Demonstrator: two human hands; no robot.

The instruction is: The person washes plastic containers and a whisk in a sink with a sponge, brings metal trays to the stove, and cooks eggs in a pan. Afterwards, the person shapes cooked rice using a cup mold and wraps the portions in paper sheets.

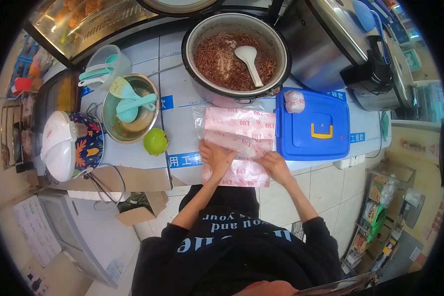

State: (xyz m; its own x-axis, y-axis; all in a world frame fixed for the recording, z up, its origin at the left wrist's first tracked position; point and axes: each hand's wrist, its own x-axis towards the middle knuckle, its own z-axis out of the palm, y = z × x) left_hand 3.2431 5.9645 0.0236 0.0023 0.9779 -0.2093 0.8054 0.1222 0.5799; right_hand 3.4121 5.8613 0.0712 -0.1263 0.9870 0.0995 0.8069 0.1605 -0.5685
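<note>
A sheet of pink wrapping paper (pixel 239 118) printed with "RICE" lies at the counter's front, its middle raised in a fold. My left hand (pixel 218 158) grips the fold's left side, thumb toward the middle. At the right side, my right hand (pixel 276 166) pinches the fold between thumb and fingers. Whatever lies under the fold is hidden. Beyond the paper stands a cooker pot (pixel 188 64) of dark reddish rice (pixel 214 56), a white rice paddle (pixel 249 61) resting in it. A wrapped round bundle (pixel 295 101) sits on the blue lidded box (pixel 301 140) to the right.
Left of the paper are a metal bowl (pixel 155 118) with turquoise utensils, a small green bowl (pixel 155 141), a clear tub (pixel 123 61) and a patterned white-lidded pot (pixel 86 138). A large steel appliance (pixel 320 44) stands back right. The counter's front edge runs beneath the paper.
</note>
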